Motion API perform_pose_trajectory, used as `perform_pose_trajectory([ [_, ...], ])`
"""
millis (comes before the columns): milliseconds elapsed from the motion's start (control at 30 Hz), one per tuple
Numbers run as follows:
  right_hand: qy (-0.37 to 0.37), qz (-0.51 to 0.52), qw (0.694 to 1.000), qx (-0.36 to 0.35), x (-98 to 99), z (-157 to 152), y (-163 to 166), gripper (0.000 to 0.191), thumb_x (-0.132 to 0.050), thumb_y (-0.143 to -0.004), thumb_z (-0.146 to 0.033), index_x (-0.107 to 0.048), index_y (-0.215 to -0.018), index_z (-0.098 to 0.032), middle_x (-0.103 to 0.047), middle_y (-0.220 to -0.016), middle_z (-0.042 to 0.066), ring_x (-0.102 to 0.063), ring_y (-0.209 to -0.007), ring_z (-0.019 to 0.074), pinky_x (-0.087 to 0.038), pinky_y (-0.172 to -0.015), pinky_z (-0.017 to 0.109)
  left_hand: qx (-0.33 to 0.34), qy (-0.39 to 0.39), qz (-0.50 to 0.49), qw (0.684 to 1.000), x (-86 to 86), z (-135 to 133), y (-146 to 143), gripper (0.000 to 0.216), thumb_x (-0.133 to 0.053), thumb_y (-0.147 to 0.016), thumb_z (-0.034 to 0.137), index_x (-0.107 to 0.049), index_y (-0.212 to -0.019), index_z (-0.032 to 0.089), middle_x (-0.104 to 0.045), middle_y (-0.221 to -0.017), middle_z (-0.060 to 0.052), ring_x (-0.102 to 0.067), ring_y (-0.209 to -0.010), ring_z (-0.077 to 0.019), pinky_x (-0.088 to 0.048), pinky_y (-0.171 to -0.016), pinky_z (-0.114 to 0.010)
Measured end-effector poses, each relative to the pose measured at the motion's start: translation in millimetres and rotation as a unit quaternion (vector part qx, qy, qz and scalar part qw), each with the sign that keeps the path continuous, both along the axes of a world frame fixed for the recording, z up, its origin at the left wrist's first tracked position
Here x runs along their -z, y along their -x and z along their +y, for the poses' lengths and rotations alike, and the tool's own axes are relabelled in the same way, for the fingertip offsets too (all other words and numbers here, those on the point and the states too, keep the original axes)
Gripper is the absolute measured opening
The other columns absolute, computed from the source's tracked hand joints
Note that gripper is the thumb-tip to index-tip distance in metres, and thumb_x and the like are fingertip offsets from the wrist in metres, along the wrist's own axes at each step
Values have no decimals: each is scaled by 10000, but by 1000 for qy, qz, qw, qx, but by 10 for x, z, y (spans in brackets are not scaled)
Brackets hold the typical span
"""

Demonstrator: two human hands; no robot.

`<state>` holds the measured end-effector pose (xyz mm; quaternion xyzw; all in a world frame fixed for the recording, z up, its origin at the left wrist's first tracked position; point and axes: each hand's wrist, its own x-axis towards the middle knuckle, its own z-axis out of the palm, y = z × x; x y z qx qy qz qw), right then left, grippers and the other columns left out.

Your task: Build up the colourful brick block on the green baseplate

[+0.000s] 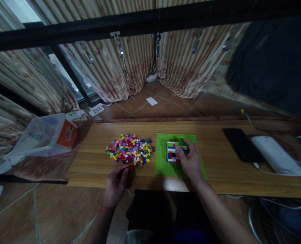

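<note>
A pile of several small multicoloured bricks (pixel 130 150) lies on the wooden board (pixel 216 166). Right of it is a green baseplate (pixel 165 164) carrying a small multicoloured brick block (pixel 172 151). My left hand (pixel 115 185) rests at the near edge of the pile, fingers curled in a pinch at the bricks; what it holds is too small to make out. My right hand (pixel 191 162) lies on the baseplate, fingers curled against the right side of the block.
A black phone (pixel 242 145) and a white power bank (pixel 276 155) with a cable lie at the board's right. A clear plastic bag with an orange box (pixel 47 135) sits on the floor at left. Curtains and a black bar stand behind.
</note>
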<state>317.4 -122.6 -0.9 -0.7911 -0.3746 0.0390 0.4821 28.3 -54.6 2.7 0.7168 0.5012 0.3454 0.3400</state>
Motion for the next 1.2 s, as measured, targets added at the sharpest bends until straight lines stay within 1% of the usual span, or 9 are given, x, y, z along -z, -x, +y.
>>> perform_pose_trajectory([
  [200,-13,-3,1000,1,40,13,52,484,-533,-851,-518,-584,-1194,-180,-618,-1125,149,-556,-1050,290,-428,-932,503,-6,14,1,1000,-16,-14,-9,243,-580,-849,379,-685,-959,189,-714,-944,-48,-665,-898,-191,-526,-812,-307],
  [400,-29,9,1000,-3,72,32,83,454,-522,-867,-483,-567,-1225,-208,-602,-1191,135,-548,-1092,274,-421,-953,488,-10,26,8,1000,12,-7,-2,259,-572,-848,398,-685,-953,189,-719,-951,-52,-668,-901,-198,-529,-820,-319],
  [667,-22,87,996,-13,56,29,5,620,-546,-822,-556,-523,-1293,-152,-581,-1269,175,-540,-1148,291,-387,-1003,503,-18,26,-23,999,-78,-3,-23,269,-591,-812,413,-700,-907,185,-725,-935,-64,-671,-904,-210,-525,-863,-348],
  [800,-80,179,981,5,10,-41,-81,614,-495,-847,-560,-515,-1286,-131,-618,-1201,171,-584,-1088,262,-430,-971,465,-43,57,-60,996,-125,-74,-42,282,-611,-793,420,-689,-911,175,-725,-902,-66,-676,-879,-209,-534,-847,-347],
  [900,-113,183,976,36,-108,-192,-59,541,-527,-841,-533,-557,-1225,-154,-638,-1157,150,-599,-1055,257,-459,-928,452,-24,100,-98,990,-165,-198,-144,297,-620,-792,418,-671,-960,177,-719,-902,-60,-678,-837,-195,-550,-791,-325],
  [967,-110,154,982,4,-233,-349,45,473,-563,-839,-498,-579,-1198,-191,-633,-1180,130,-593,-1066,251,-469,-917,438,9,132,-123,984,-208,-309,-279,305,-612,-806,415,-655,-1002,185,-710,-906,-52,-676,-803,-179,-558,-758,-310],
  [1033,-85,136,983,-83,-376,-524,210,384,-571,-855,-455,-609,-1162,-228,-648,-1156,96,-611,-1014,222,-478,-911,406,62,157,-141,975,-264,-429,-457,294,-585,-835,404,-639,-1029,190,-699,-921,-48,-676,-799,-169,-561,-760,-307],
  [1133,-7,149,959,-241,-538,-736,457,351,-567,-880,-393,-610,-1203,-263,-665,-1127,65,-631,-979,197,-508,-866,344,152,175,-160,959,-357,-594,-756,272,-549,-874,360,-612,-1083,198,-682,-1007,-51,-666,-861,-159,-555,-795,-301],
  [1200,10,161,945,-285,-570,-814,542,294,-547,-897,-369,-650,-1152,-267,-677,-1109,56,-638,-994,195,-509,-871,327,198,194,-165,947,-413,-680,-938,285,-514,-897,326,-579,-1149,210,-684,-983,-40,-662,-861,-150,-553,-790,-293],
])
